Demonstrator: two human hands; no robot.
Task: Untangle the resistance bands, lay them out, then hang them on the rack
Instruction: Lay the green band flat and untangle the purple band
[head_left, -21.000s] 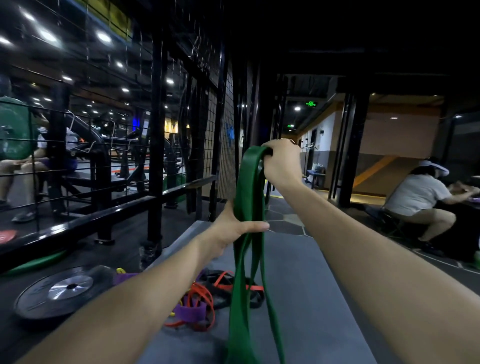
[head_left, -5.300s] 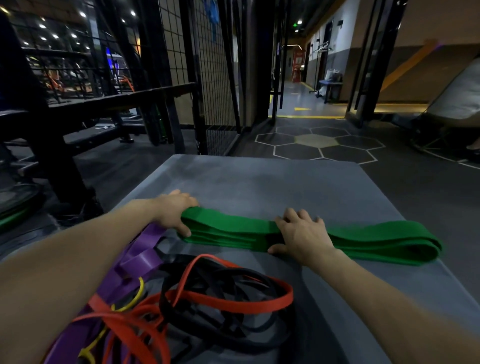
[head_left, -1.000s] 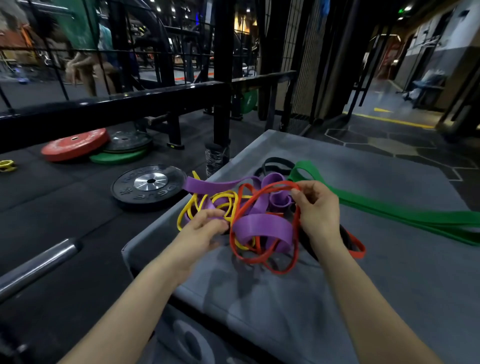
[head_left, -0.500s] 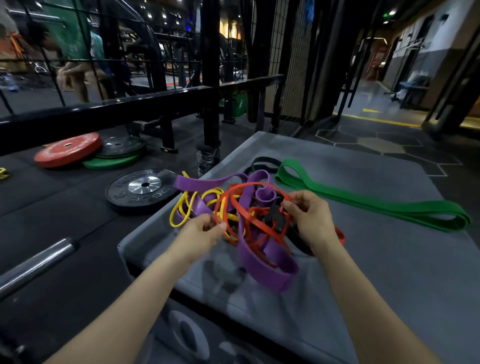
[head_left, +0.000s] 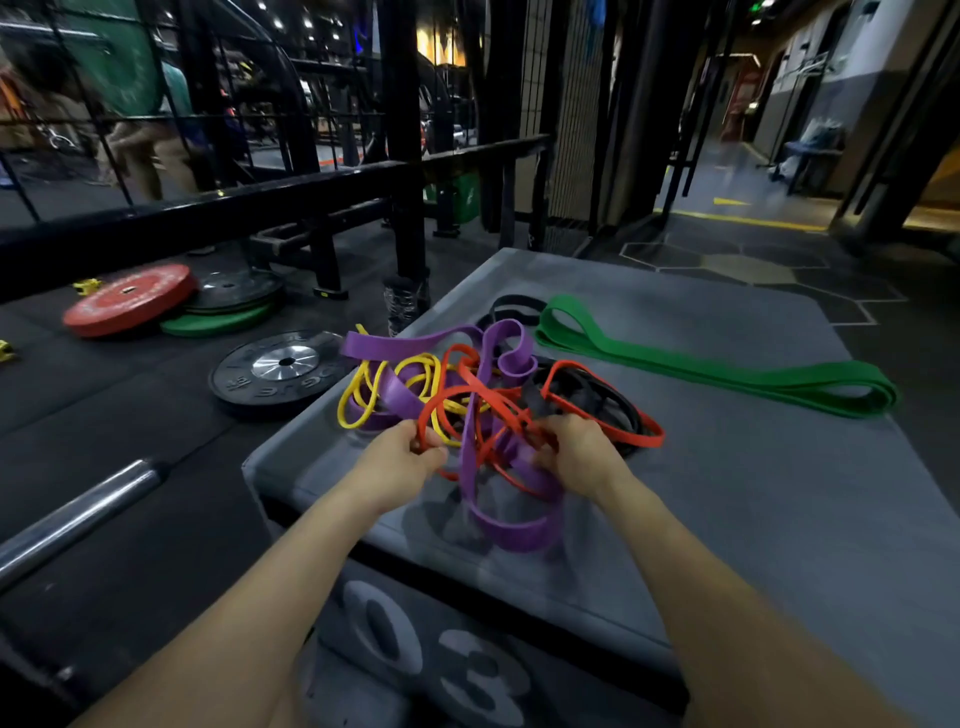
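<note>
head view: left hand (head_left: 402, 456) pinches the red band (head_left: 470, 396); right hand (head_left: 576, 448) grips the purple band (head_left: 470, 452).

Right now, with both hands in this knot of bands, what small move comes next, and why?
Probably ease the red band out of the purple band: the left hand already pinches red, the right hand grips the tangle, and the green band lies free.

Head camera looks forward and down, close over the padded box (head_left: 727, 519).
</note>
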